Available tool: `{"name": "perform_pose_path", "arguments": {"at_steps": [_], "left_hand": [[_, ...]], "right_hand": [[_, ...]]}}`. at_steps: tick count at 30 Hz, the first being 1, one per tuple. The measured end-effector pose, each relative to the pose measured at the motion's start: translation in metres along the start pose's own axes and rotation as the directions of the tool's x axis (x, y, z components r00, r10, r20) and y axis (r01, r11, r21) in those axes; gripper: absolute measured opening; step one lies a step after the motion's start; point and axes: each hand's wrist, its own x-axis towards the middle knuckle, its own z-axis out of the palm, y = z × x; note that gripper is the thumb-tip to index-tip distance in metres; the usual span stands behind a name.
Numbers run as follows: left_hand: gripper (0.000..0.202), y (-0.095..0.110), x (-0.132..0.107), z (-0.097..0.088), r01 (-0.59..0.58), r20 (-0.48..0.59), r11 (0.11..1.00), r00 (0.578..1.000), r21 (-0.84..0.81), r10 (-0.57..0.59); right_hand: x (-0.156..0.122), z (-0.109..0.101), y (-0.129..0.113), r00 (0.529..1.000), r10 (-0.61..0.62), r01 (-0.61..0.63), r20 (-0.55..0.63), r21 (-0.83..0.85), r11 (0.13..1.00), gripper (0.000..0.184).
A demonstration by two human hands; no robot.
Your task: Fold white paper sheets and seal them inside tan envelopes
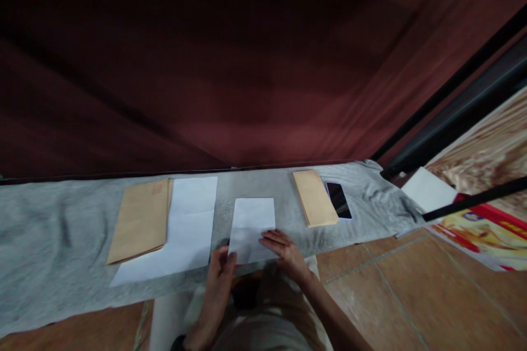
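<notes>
A white sheet of paper point(252, 219) lies on the grey cloth in front of me, possibly folded. My left hand point(221, 270) grips its lower left edge, thumb on top and fingers curled at the side. On its lower right part rests my right hand point(285, 252), fingers stretched out over the surface. A small bit of red shows under the near edge, too small to name. Left of it, a pile of brown envelopes point(142, 219) overlaps larger white paper point(191, 225). To the right is a stack of narrower brown envelopes point(315, 197).
A dark-screened phone point(338, 200) lies beside the narrow envelopes. Grey cloth point(53, 252) covers the long work surface, with a dark red curtain point(247, 93) behind it. At the right are black bars point(453, 88), a white sheet point(429, 189) and a colourful printed package point(486, 230).
</notes>
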Motion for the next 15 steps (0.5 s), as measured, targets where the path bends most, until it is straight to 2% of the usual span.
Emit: {"name": "perform_pose_path", "arguments": {"at_steps": [2, 3, 5, 7, 8, 9, 13, 15], "left_hand": [[0.037, 0.005, -0.002, -0.014, -0.166, 0.036, 0.979, 0.986, 0.12, 0.162], [0.04, 0.009, -0.002, -0.021, -0.263, 0.106, 0.946, 0.963, 0.19, 0.246], [0.045, 0.014, -0.001, -0.034, -0.459, 0.344, 0.837, 0.869, 0.297, 0.354], [0.049, 0.015, 0.003, -0.042, -0.602, 0.555, 0.721, 0.749, 0.343, 0.361], [0.05, 0.014, 0.006, -0.043, -0.639, 0.607, 0.682, 0.713, 0.356, 0.35], [0.049, 0.011, 0.01, -0.043, -0.652, 0.62, 0.66, 0.704, 0.373, 0.346], [0.033, 0.0, 0.032, -0.035, -0.614, 0.512, 0.677, 0.767, 0.407, 0.388], [0.028, -0.001, 0.042, -0.029, -0.61, 0.48, 0.688, 0.775, 0.393, 0.412]], "right_hand": [[-0.003, -0.003, 0.001, 1.0, 0.001, -0.001, 0.01, 0.011, 1.0, 0.074], [-0.004, -0.004, 0.002, 1.0, -0.002, 0.002, 0.011, 0.02, 1.0, 0.074], [-0.005, -0.005, 0.003, 1.0, -0.009, 0.009, 0.0, 0.053, 0.999, 0.072], [-0.004, -0.007, 0.005, 1.0, -0.002, 0.005, -0.031, 0.093, 0.996, 0.068], [-0.003, -0.007, 0.005, 0.999, 0.007, -0.002, -0.047, 0.109, 0.994, 0.064], [-0.001, -0.008, 0.005, 0.998, 0.018, -0.011, -0.061, 0.12, 0.993, 0.059], [0.002, -0.011, 0.003, 0.99, 0.069, -0.053, -0.122, 0.132, 0.99, 0.033], [0.002, -0.012, 0.002, 0.981, 0.098, -0.079, -0.169, 0.115, 0.99, 0.025]]}}
